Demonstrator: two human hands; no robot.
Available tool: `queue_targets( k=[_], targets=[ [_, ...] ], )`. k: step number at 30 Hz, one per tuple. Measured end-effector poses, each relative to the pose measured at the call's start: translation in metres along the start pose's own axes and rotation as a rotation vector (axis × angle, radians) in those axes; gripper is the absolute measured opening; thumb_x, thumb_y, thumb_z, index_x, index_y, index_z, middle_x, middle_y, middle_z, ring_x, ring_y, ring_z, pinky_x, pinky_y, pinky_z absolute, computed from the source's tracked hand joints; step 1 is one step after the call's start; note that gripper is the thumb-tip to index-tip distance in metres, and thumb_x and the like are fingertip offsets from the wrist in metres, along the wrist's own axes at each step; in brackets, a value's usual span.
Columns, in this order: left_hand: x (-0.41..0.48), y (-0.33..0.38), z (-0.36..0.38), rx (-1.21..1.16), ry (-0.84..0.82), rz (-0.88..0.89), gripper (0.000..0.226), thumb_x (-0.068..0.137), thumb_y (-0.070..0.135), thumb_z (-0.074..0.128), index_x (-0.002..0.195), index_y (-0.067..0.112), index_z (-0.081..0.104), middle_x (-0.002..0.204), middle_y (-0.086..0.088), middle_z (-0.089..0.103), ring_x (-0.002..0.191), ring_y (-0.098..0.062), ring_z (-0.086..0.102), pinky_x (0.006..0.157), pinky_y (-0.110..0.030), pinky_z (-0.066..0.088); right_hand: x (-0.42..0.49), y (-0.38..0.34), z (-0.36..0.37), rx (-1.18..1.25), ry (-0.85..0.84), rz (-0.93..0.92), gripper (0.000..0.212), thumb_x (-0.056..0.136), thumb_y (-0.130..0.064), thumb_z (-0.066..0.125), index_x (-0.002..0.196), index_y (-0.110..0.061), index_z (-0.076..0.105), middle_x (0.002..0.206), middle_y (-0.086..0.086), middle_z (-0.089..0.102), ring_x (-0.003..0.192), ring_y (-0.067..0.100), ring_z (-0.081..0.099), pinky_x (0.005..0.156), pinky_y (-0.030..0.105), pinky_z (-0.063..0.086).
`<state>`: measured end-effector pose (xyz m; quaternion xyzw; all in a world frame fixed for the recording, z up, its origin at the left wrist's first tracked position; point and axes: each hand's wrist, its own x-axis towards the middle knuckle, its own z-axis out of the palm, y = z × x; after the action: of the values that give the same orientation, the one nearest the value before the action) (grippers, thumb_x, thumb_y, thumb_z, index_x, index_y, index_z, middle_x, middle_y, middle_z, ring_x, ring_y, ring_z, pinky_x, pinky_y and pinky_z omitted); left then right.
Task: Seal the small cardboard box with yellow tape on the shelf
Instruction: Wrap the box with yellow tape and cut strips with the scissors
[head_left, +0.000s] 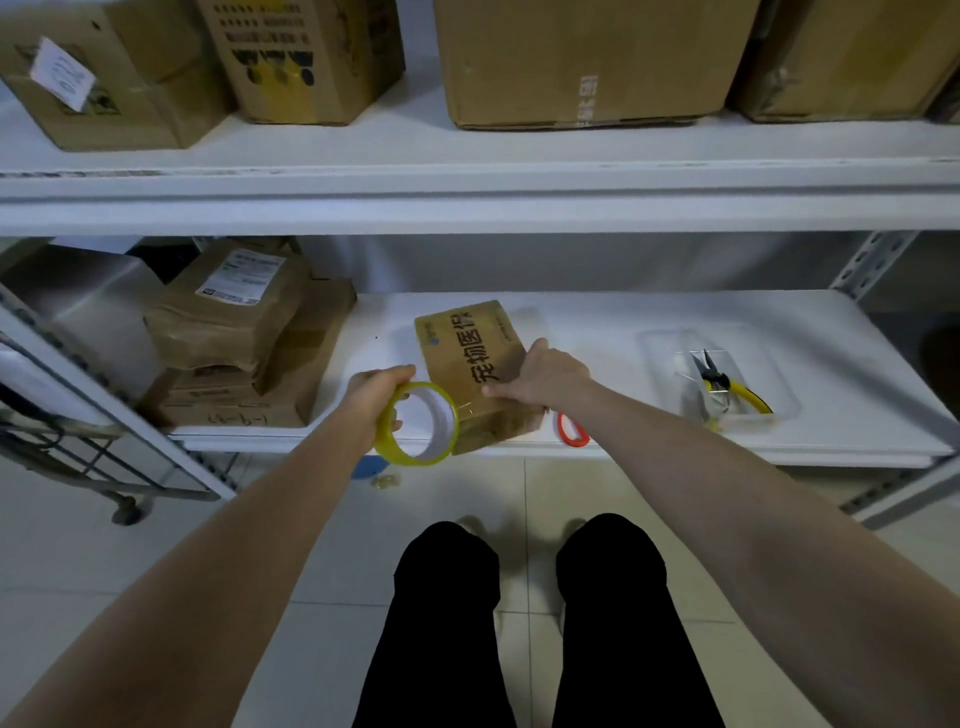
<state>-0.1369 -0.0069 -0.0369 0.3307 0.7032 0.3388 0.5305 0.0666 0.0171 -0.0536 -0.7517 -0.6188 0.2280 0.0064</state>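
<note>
Yellow tape roll (396, 453), gripped in the left hand (371, 397), sits at the small cardboard box's (467, 340) seven o'clock; the right hand (543, 379) presses flat on it, likely steadying it.

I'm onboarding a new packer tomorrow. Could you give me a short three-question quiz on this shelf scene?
1. True or false: the left hand grips the yellow tape roll.
2. Multiple choice: the right hand rests on A) the floor, B) the small cardboard box, C) a large box on the upper shelf.
3. Fill in: the yellow-handled pliers lie in a clear ____.

Key: 1 true; 2 B; 3 tray.
</note>
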Motion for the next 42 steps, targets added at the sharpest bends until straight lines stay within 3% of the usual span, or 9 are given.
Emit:
queue_targets(
  k=[8,12,17,24,29,32,35,38,42],
  targets=[
    [-0.007,-0.019,-0.013,0.395,-0.099,-0.105,0.014,0.086,0.018,0.063,0.079,0.007,0.058,0.069,-0.009,0.056,0.06,-0.02,0.047,0.057,-0.026,0.042,-0.024,-0.023,-0.006,-0.343,0.158,-0.04,0.083,0.081,-0.067,0.055,0.133,-0.005,0.036,0.12,0.006,0.051,0.108,0.024,0.057,0.076,0.032,0.046],
    [-0.006,-0.031,-0.01,0.366,-0.086,-0.063,0.019,0.088,0.023,0.065,0.079,0.008,0.06,0.08,-0.008,0.057,0.066,-0.02,0.052,0.068,-0.03,0.044,-0.027,-0.043,0.008,-0.356,0.212,-0.513,0.033,0.086,-0.022,0.058,0.118,-0.015,0.055,0.121,0.007,0.057,0.109,0.026,0.056,0.072,0.032,0.042],
    [-0.005,-0.038,0.001,0.271,-0.065,-0.045,0.026,0.094,0.025,0.054,0.073,0.01,0.057,0.074,-0.001,0.056,0.071,-0.017,0.052,0.08,-0.027,0.04,-0.031,-0.035,0.021,-0.293,0.137,-0.787,0.022,0.09,-0.022,0.057,0.111,-0.022,0.065,0.117,-0.003,0.059,0.104,0.023,0.057,0.067,0.03,0.041],
    [-0.001,-0.047,-0.002,0.294,-0.056,-0.022,0.019,0.087,0.01,0.057,0.069,0.01,0.052,0.076,-0.009,0.053,0.07,-0.021,0.05,0.061,-0.026,0.039,-0.027,-0.042,0.04,-0.35,0.218,-0.798,0.02,0.09,-0.01,0.052,0.105,-0.017,0.064,0.108,0.001,0.058,0.1,0.024,0.056,0.072,0.039,0.053],
    [-0.003,-0.044,-0.007,0.25,-0.048,0.009,0.008,0.086,0.008,0.058,0.08,0.008,0.054,0.091,-0.014,0.053,0.088,-0.025,0.05,0.078,-0.031,0.041,-0.028,-0.046,0.033,-0.201,0.183,-0.749,0.017,0.089,-0.013,0.052,0.096,-0.014,0.067,0.107,0.002,0.061,0.092,0.024,0.059,0.069,0.035,0.051],
    [-0.001,-0.048,-0.01,0.189,-0.053,0.028,0.004,0.085,0.007,0.059,0.082,0.01,0.058,0.096,-0.014,0.055,0.094,-0.027,0.053,0.088,-0.037,0.045,-0.036,-0.052,0.032,0.141,0.197,-0.641,0.02,0.09,-0.015,0.051,0.078,-0.01,0.067,0.082,0.004,0.065,0.073,0.025,0.06,0.065,0.035,0.05],
    [-0.007,-0.049,-0.01,0.118,-0.063,0.073,0.016,0.086,0.004,0.057,0.074,0.016,0.059,0.092,-0.011,0.058,0.094,-0.026,0.053,0.088,-0.036,0.045,-0.047,-0.059,0.03,0.257,-0.012,-0.469,0.047,0.093,-0.036,0.054,0.053,-0.012,0.047,0.053,0.003,0.047,0.052,0.018,0.045,0.054,0.03,0.036],
    [-0.016,-0.046,-0.008,0.057,-0.059,0.141,0.022,0.084,0.0,0.057,0.071,0.017,0.057,0.082,-0.003,0.058,0.091,-0.023,0.054,0.086,-0.032,0.044,-0.051,-0.056,0.033,0.31,-0.165,-0.398,0.039,0.087,-0.039,0.064,0.059,-0.012,0.057,0.054,-0.004,0.048,0.051,0.007,0.043,0.051,0.024,0.032],
    [-0.029,-0.044,-0.01,0.047,-0.067,0.251,0.024,0.087,0.001,0.055,0.071,0.018,0.056,0.086,0.002,0.059,0.092,-0.021,0.052,0.086,-0.03,0.041,-0.054,-0.053,0.039,0.584,-0.042,-0.435,0.01,0.081,-0.014,0.073,0.084,-0.005,0.075,0.065,-0.011,0.059,0.062,0.002,0.052,0.067,0.02,0.044]
  ],
)
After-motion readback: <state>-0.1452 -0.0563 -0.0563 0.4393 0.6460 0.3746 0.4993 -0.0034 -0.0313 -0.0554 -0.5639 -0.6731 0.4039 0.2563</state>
